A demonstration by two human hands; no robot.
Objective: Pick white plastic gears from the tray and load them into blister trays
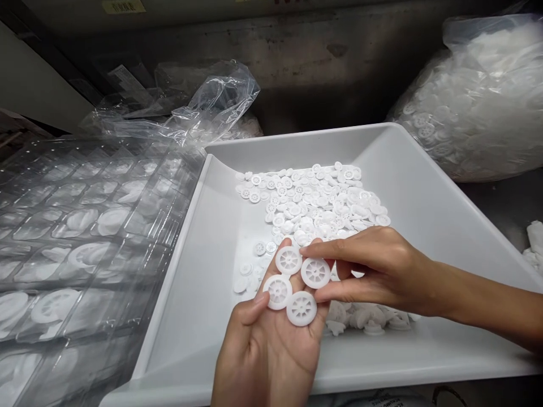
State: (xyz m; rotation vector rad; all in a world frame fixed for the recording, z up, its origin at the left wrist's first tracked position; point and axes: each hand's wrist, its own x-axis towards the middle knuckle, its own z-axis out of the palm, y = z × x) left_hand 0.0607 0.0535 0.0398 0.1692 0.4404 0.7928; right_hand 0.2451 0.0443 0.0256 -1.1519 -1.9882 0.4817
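Observation:
My left hand [267,345] lies palm up over the near part of a white tray [428,186], with several white spoked plastic wheels [278,291] resting on its fingers and its thumb bent against one. My right hand [373,268] reaches in from the right and pinches one of those wheels [316,273] between thumb and forefinger, right at the left fingertips. A heap of the same small white wheels [318,200] covers the middle of the tray, and more lie under my right hand.
Clear plastic blister trays [80,243] with round pockets, some holding white parts, fill the left side. A crumpled clear bag [212,107] lies behind them. A large clear bag full of white wheels [479,102] stands at the back right. A dark wall closes off the back.

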